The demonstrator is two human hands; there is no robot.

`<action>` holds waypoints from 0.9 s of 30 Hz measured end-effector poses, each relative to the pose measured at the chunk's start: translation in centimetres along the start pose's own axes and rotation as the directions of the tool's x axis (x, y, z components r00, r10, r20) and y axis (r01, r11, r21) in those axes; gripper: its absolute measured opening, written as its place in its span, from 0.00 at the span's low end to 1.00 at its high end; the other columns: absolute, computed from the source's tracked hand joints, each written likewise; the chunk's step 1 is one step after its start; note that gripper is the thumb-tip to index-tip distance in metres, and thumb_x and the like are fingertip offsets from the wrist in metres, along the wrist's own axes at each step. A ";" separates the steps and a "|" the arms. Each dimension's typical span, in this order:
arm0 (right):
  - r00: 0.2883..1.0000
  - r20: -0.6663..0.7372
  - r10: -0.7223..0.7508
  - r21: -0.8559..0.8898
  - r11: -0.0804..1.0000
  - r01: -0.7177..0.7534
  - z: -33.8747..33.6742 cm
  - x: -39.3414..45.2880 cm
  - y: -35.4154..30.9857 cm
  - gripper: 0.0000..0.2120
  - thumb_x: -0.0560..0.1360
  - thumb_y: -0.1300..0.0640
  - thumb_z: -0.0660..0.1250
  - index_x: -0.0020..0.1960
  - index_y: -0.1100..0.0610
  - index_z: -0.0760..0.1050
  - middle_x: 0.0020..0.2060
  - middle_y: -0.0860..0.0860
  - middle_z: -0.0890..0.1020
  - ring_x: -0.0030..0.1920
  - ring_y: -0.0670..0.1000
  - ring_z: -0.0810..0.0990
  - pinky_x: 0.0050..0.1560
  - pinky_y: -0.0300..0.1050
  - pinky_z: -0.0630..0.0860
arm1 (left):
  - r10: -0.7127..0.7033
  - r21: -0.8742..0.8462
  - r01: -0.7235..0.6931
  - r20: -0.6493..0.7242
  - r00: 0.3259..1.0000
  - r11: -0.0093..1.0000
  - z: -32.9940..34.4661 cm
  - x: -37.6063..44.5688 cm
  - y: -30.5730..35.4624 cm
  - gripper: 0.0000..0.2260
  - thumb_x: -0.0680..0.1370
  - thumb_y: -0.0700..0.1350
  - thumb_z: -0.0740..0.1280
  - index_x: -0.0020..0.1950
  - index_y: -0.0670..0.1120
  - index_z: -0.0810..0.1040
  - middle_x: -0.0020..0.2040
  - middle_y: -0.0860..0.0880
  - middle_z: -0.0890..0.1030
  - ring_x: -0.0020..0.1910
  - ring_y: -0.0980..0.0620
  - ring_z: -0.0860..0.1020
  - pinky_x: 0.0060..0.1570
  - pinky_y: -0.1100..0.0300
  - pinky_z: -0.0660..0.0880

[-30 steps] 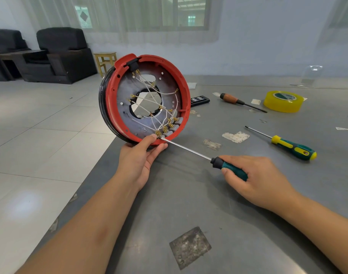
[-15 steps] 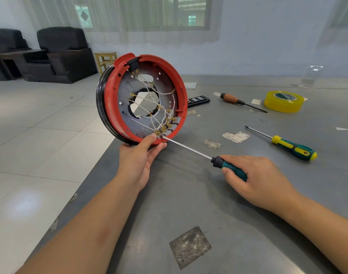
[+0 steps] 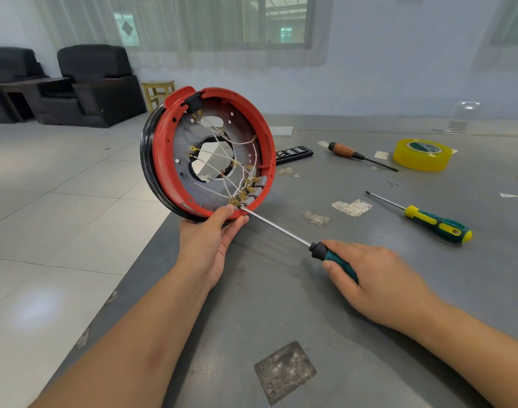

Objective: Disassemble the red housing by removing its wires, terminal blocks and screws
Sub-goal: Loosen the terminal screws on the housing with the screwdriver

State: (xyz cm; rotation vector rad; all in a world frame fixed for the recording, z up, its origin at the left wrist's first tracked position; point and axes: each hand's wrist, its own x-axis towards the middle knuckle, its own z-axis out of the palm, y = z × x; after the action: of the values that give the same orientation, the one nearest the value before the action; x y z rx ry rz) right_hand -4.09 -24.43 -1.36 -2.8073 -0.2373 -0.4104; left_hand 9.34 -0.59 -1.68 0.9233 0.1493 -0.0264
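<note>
1. We hold the red housing [image 3: 160,160] tilted on edge at the table's left edge, our left hand [image 3: 206,242] cupping its rim at six o'clock, thumb on the inner lip and fingers curled behind, mostly hidden.
2. Our right hand [image 3: 378,278] wraps closed around the green-handled screwdriver [image 3: 335,257]; its tip meets the terminal blocks [image 3: 247,191] at about five o'clock inside the housing, but the screw itself is too small to make out.
3. White wires [image 3: 219,156] cross the central opening; where each one ends is hard to follow.
4. The grey table [image 3: 281,304] carries tape scraps, a second screwdriver [image 3: 428,220] at three o'clock of the housing, a brown-handled one [image 3: 352,153], a yellow tape roll [image 3: 422,154] and a dark bit case [image 3: 294,151], partly hidden behind the housing.
5. Beyond lie pale floor tiles, black armchairs [image 3: 96,83], a small yellow stool [image 3: 157,89] and a curtained window.
</note>
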 end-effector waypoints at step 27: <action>0.936 0.308 0.168 0.677 0.653 -0.340 0.2 0.8 -0.3 0.10 0.84 0.48 0.63 0.53 0.49 0.81 0.33 0.48 0.78 0.25 0.49 0.72 0.26 0.40 0.69 | 0.017 -0.099 -0.017 -0.004 1.000 0.995 0.0 0.0 -0.1 0.13 0.79 0.32 0.72 0.63 0.32 0.78 0.55 0.36 0.87 0.55 0.37 0.87 0.45 0.57 0.85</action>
State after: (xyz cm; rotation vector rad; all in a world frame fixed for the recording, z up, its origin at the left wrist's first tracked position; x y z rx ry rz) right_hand -3.31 -23.98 -1.20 -2.0322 -0.0216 0.0747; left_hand 9.37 -0.63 -1.82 0.8255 0.1443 -0.0019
